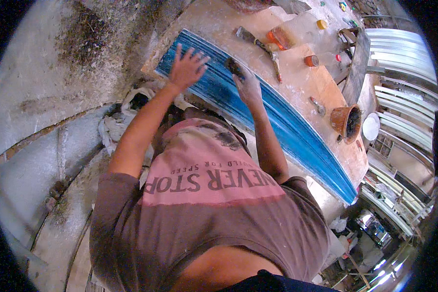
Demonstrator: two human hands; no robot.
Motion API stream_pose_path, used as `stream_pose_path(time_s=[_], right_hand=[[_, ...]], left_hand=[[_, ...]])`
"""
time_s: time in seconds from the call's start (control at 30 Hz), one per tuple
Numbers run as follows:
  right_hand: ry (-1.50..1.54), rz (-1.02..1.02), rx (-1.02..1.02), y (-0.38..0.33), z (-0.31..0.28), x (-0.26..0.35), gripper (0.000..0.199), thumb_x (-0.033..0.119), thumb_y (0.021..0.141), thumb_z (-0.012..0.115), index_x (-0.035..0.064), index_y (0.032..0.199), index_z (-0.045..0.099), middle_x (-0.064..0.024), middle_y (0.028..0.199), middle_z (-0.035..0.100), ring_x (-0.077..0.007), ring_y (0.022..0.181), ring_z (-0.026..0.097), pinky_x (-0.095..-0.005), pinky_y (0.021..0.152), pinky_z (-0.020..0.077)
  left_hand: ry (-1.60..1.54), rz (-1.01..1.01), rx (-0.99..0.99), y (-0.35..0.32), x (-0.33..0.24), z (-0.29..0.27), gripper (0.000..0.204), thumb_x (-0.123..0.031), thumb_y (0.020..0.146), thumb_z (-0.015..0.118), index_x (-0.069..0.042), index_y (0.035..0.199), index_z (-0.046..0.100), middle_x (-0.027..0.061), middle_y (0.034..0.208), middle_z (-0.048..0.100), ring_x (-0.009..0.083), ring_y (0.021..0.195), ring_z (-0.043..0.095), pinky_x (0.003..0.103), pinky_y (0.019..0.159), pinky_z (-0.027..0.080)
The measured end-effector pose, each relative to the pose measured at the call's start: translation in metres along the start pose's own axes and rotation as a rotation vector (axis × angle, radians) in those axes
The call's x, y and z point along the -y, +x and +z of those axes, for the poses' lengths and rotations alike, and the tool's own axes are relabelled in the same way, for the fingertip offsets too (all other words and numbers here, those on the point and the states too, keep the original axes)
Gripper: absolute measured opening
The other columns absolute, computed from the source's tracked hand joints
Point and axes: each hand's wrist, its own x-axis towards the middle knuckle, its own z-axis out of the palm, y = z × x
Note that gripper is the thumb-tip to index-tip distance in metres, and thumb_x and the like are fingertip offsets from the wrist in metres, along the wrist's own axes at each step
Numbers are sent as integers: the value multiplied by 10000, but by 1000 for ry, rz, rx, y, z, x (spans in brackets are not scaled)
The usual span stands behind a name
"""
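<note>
A long blue ribbed moulding (287,126) lies along the near edge of a dusty workbench (297,78). My left hand (186,68) rests flat on its left end, fingers spread. My right hand (246,82) is closed around a small dark tool (234,65), maybe a brush or scraper, pressed against the blue surface just right of the left hand. My torso in a pink and brown shirt fills the lower middle of the view.
On the bench lie a trowel-like tool (263,46), an orange bottle (280,38), small orange cups (311,60), a clay pot with dark contents (346,121) and a white disc (371,128). White mouldings (404,53) are stacked at right. Crumpled rags (114,124) sit below the bench.
</note>
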Motion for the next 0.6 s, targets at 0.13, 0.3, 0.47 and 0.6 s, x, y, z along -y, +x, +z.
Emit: stream_pose_path(time_s=[0.13,0.3,0.47,0.6], right_hand=[[-84,-110,70,15,9,20,341,175,936,580,230,1265,649,-155,1160,628,-380,1019,639,-441,870,536],[-383,-339,100,41,14,7,368,103,891,558,191,1230,671,-119,1165,631,-334,1027,646,-446,860,549],[-515,-525,259,100,50,48,404,111,918,510,216,1288,635,-127,1191,632,-331,1084,628,-446,904,541],[-454,-516,311,132,69,61,394,105,916,514,185,1284,630,-147,1200,626,-348,1072,630,-462,902,532]], left_hand=[[137,-352,-46,-15,64,-1,499,-454,987,474,-210,1419,525,32,1388,579,329,1377,419,683,1153,113],[46,-545,-150,-11,70,10,467,-424,978,511,-132,1339,558,92,1380,558,342,1345,435,650,1140,197],[-102,-676,-339,-5,57,23,361,-358,953,575,-99,1205,587,123,1251,606,335,1264,498,525,1104,333],[-67,-775,-224,7,49,14,330,-348,931,604,-108,1156,593,101,1197,618,324,1190,535,480,1050,387]])
